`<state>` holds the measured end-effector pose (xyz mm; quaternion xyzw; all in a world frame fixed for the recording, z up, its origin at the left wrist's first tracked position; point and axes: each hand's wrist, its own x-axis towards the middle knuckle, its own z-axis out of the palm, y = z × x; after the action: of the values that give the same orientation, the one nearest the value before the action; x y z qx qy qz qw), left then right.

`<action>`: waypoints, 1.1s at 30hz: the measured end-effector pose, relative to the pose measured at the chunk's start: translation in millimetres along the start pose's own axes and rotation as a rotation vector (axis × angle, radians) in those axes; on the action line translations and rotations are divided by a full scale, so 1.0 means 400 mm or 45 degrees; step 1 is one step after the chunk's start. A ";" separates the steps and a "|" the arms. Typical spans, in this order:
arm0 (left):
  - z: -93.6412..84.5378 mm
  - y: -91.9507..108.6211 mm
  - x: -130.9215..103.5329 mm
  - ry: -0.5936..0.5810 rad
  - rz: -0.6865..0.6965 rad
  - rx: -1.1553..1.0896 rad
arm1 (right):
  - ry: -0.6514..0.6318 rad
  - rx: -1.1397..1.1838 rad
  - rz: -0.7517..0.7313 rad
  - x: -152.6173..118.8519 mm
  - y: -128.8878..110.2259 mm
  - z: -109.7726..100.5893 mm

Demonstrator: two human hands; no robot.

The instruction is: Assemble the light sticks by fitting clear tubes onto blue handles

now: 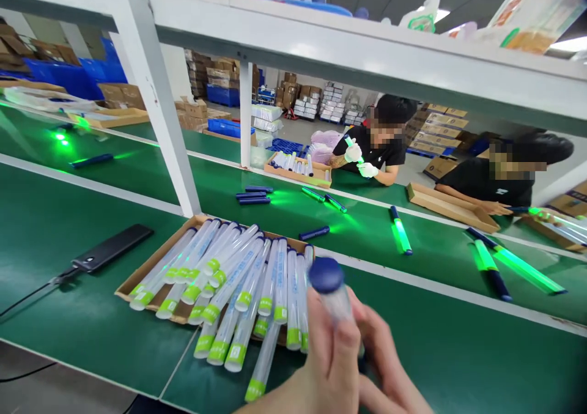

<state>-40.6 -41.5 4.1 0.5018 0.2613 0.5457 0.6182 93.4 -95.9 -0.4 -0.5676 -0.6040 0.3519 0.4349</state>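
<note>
The left hand (331, 347) is clamped around a clear tube with a dark blue cap (326, 274), the capped end upward and tilted toward the camera. The right hand (380, 348) is curled close behind it, fingers bent; whether it grips the tube's lower part I cannot tell, since the left hand hides it. Both hands are above the green counter (440, 334), just right of a shallow cardboard tray (153, 257) heaped with clear tubes (238, 279) banded in lime green (several stick out over its front edge, and one lies nearest the camera). Left of the tray lies a black rectangular device (112, 249) with a cable plugged into its end. Beyond a white divider strip, dark blue sticks (314, 233) and green-glowing light sticks (402, 230) lie scattered. Across from them, a co-worker in white gloves (353, 153) holds a glowing stick beside another tray of tubes (298, 184); a second co-worker (495, 181) sits farther right.
</note>
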 end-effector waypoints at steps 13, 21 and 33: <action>-0.484 0.210 0.277 0.016 -0.597 2.289 | 0.556 -0.781 0.890 0.687 0.234 -0.265; -0.455 0.232 0.247 0.502 -0.195 1.054 | 0.358 -0.568 0.927 0.711 0.240 -0.107; -0.236 0.225 0.205 0.501 -0.516 -0.716 | -0.371 0.029 0.149 0.059 -0.088 0.050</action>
<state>-137.9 58.1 69.9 0.1370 0.3091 0.5486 0.7647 62.2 -75.0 27.4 -0.5398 -0.6227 0.4619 0.3278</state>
